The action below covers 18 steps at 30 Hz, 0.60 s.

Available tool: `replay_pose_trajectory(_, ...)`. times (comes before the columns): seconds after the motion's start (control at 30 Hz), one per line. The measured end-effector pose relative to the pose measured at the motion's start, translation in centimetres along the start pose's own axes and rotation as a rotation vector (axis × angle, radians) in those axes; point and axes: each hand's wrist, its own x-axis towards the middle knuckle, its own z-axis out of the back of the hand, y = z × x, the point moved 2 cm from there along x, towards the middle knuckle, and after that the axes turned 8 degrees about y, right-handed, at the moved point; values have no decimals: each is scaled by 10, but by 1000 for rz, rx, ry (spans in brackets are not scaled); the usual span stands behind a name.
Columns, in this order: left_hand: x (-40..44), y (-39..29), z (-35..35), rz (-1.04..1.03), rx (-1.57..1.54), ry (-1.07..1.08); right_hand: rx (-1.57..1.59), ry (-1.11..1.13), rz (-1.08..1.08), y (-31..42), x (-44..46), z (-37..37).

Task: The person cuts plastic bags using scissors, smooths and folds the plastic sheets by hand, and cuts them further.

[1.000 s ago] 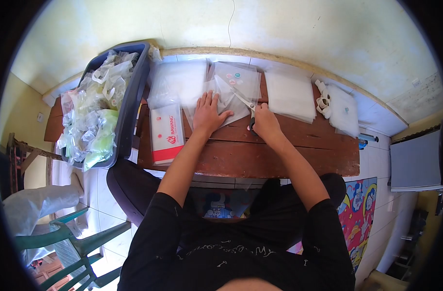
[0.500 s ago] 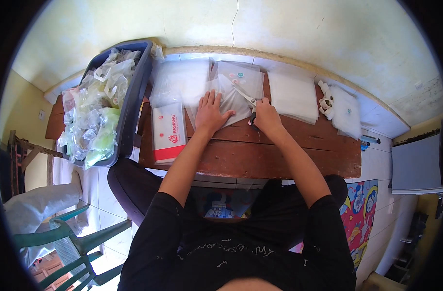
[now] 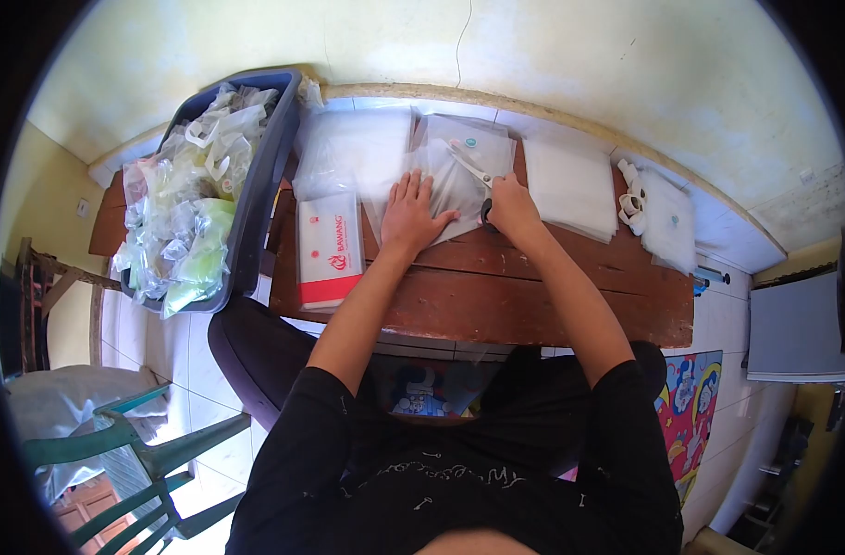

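Note:
My left hand (image 3: 411,215) lies flat with its fingers spread on a clear plastic bag (image 3: 438,165) at the middle of the wooden table (image 3: 459,298). In my right hand (image 3: 512,209) is a pair of scissors (image 3: 475,172), its blades pointing up and left over the bag. The handles are partly hidden by my fingers. Beneath the bag lies a stack of clear bags with small round stickers (image 3: 490,141). A white stack of plastic bags (image 3: 357,153) is just left of it, and another stack (image 3: 570,185) lies to the right of my right hand.
A dark tub (image 3: 272,166) heaped with used-looking plastic bags stands at the left. A red and white printed packet (image 3: 330,248) lies near my left forearm. White rolled strips (image 3: 631,199) and more bags (image 3: 667,220) lie at the right. A green chair (image 3: 154,453) stands lower left.
The view has shifted slightly, moving the table items a little to the right. Both hands keep nearly the same places on the bag and scissors. A person's foot at the left is no longer seen.

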Motion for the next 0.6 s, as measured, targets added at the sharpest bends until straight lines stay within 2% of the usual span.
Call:
replay_pose_trajectory(0.57,-1,1,1,3,-9,-12,-8,20,28,6,44,4)
replay_pose_trajectory(0.6,-1,0,1,2,-18,0,23,-36,-5,0,53,0)
